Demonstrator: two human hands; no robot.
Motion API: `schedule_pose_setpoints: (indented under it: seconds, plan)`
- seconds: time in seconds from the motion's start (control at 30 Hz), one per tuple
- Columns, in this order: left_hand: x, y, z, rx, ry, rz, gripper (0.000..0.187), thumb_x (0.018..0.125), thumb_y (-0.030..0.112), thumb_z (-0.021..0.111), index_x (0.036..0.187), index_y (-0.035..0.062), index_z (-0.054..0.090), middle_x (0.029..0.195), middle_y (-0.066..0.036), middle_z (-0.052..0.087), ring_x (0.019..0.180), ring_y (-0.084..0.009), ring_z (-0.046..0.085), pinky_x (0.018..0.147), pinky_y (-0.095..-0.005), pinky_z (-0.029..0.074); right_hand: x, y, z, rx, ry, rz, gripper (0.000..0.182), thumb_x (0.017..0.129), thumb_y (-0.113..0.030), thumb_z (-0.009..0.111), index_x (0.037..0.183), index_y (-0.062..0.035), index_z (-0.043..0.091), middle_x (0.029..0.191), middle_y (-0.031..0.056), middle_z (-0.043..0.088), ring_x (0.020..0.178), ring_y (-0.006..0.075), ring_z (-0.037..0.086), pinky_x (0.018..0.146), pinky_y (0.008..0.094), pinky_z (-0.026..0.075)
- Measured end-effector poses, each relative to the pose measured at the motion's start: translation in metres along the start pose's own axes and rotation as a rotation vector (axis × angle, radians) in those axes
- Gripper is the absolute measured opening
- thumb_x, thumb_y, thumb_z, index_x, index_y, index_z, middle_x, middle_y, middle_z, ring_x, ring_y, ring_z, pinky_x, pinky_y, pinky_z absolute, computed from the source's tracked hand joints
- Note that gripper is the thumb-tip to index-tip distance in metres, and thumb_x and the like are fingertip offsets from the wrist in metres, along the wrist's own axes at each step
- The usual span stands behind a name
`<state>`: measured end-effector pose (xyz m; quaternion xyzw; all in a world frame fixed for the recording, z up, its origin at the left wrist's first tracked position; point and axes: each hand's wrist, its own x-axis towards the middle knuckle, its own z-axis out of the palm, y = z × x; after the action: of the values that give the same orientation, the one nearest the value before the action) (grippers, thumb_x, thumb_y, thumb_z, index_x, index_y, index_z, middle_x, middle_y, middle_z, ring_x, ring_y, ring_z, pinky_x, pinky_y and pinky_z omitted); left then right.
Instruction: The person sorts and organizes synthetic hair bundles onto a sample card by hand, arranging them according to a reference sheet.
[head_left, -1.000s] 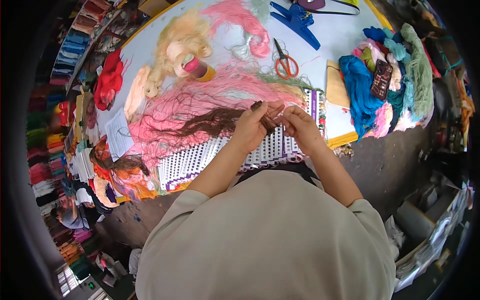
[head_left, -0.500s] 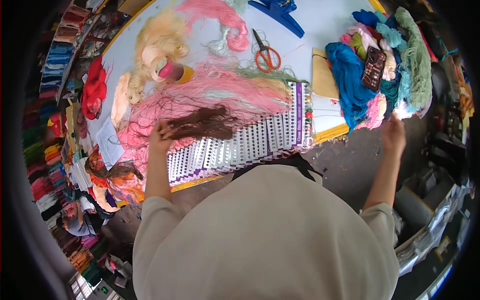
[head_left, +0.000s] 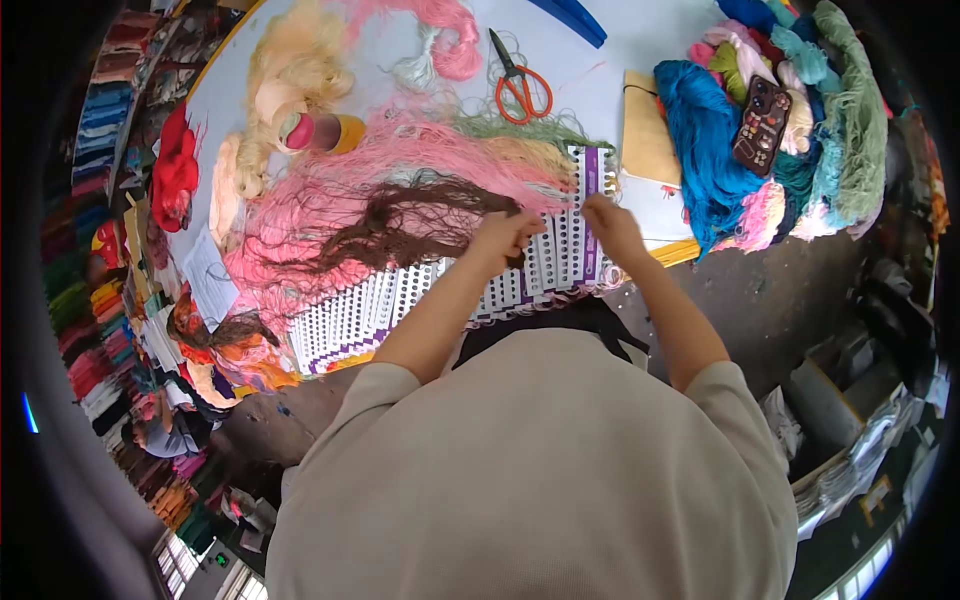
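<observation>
A loose bundle of brown thread (head_left: pixel 400 222) lies across pink thread (head_left: pixel 310 215) on the table. My left hand (head_left: pixel 497 242) is closed at its right end, with brown strands emerging on both sides of the curled fingers. Close by on the right, my right hand (head_left: pixel 612 226) has its fingers pinched together over the punched cards. Whatever sits between those fingertips is too small to make out. The white punched cards (head_left: pixel 350 322) with purple bands overlap in a slanting row along the table's near edge, the rightmost card beside my right hand.
Orange-handled scissors (head_left: pixel 522 90) lie beyond the cards. A cone of thread (head_left: pixel 320 132) rests near cream thread (head_left: pixel 300 60). On the right are a brown envelope (head_left: pixel 648 130), blue thread (head_left: pixel 700 150) and a phone (head_left: pixel 762 125) on coloured skeins. A blue tool (head_left: pixel 572 18) lies at the back.
My left hand has moved right to the brown thread's right end, and the bundle is more spread out. My right hand has come left from the coloured skeins to the cards.
</observation>
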<state>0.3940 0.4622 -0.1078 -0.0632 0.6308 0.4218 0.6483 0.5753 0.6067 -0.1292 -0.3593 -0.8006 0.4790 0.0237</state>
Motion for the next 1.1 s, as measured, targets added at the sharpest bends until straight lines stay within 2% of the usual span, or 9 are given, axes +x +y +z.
schedule_pose_setpoints:
  seconds: [0.1,0.2,0.53,0.57,0.67,0.73,0.87,0.93,1.1]
  plan:
    - [0.019,-0.023,0.029,0.292,0.108,0.107,0.023,0.087,0.022,0.063,0.094,0.0009,0.062,0.086,-0.01,0.067,0.053,-0.0121,0.051,0.045,-0.0269,0.039,0.006,0.009,0.027,-0.071,-0.096,-0.064,0.015,0.092,-0.026,0.055,0.101,-0.0136,0.056,0.076,0.014,0.065,0.072,0.0356,0.064,0.061,0.0461,0.048]
    - [0.025,-0.032,0.041,0.394,0.158,0.211,0.02,0.088,0.021,0.062,0.094,0.0016,0.062,0.076,-0.005,0.061,0.053,-0.0126,0.051,0.046,-0.028,0.04,0.009,0.016,0.031,-0.056,-0.083,-0.062,0.015,0.092,-0.026,0.055,0.1,-0.0138,0.055,0.075,0.0137,0.065,0.072,0.0357,0.064,0.06,0.0465,0.048]
    - [0.039,-0.018,0.037,0.026,-0.036,0.11,0.011,0.09,0.012,0.06,0.091,0.0005,0.06,0.07,-0.004,0.057,0.045,-0.0087,0.04,0.04,-0.025,0.027,0.018,0.016,0.022,0.152,-0.108,-0.005,0.014,0.089,-0.015,0.06,0.098,-0.0094,0.051,0.068,0.0142,0.06,0.065,0.0301,0.062,0.059,0.0388,0.047]
    - [0.04,-0.018,0.038,-0.029,-0.05,0.126,0.011,0.09,0.01,0.06,0.089,-0.0009,0.06,0.071,-0.006,0.06,0.044,-0.0095,0.041,0.039,-0.0257,0.028,0.019,0.016,0.02,0.168,-0.154,0.035,0.017,0.091,-0.022,0.057,0.1,-0.0105,0.05,0.077,0.0184,0.062,0.076,0.0392,0.062,0.065,0.0472,0.046]
    - [0.041,-0.018,0.041,0.06,-0.015,0.125,0.008,0.088,0.005,0.059,0.086,-0.0027,0.059,0.07,-0.007,0.058,0.044,-0.01,0.042,0.039,-0.0259,0.029,0.02,0.017,0.018,0.152,-0.217,0.097,0.019,0.091,-0.026,0.056,0.101,-0.0106,0.05,0.08,0.0187,0.063,0.079,0.0393,0.062,0.067,0.0476,0.046]
    - [0.042,-0.018,0.045,0.086,-0.009,0.131,0.008,0.086,0.004,0.059,0.084,-0.0031,0.059,0.066,-0.006,0.056,0.043,-0.0108,0.044,0.039,-0.0262,0.031,0.019,0.017,0.02,0.159,-0.141,0.044,0.015,0.09,-0.019,0.058,0.099,-0.0091,0.05,0.07,0.0152,0.06,0.066,0.0296,0.062,0.061,0.0391,0.046]
    - [0.04,-0.015,0.045,0.339,0.061,0.173,0.011,0.085,0.007,0.059,0.082,-0.0026,0.061,0.061,-0.007,0.057,0.043,-0.0137,0.05,0.041,-0.0279,0.036,0.019,0.016,0.018,0.088,-0.21,0.088,0.02,0.092,-0.026,0.055,0.103,-0.0107,0.051,0.079,0.0167,0.064,0.076,0.0347,0.064,0.067,0.0448,0.048]
    - [0.036,-0.011,0.04,0.584,0.091,0.225,0.014,0.086,0.011,0.06,0.08,-0.0007,0.063,0.065,-0.008,0.063,0.045,-0.0129,0.053,0.042,-0.0278,0.037,0.019,0.016,0.019,0.211,-0.231,0.12,0.02,0.092,-0.025,0.055,0.104,-0.0098,0.051,0.078,0.0149,0.064,0.074,0.0301,0.064,0.065,0.0416,0.048]
    - [0.029,-0.012,0.022,0.176,0.146,0.373,0.012,0.087,0.014,0.064,0.085,0.002,0.064,0.071,-0.004,0.065,0.047,-0.0065,0.045,0.042,-0.0241,0.033,0.018,0.022,0.018,0.414,-0.245,0.186,0.016,0.092,-0.018,0.055,0.104,-0.0069,0.053,0.071,0.0076,0.062,0.066,0.0159,0.061,0.063,0.0312,0.048]
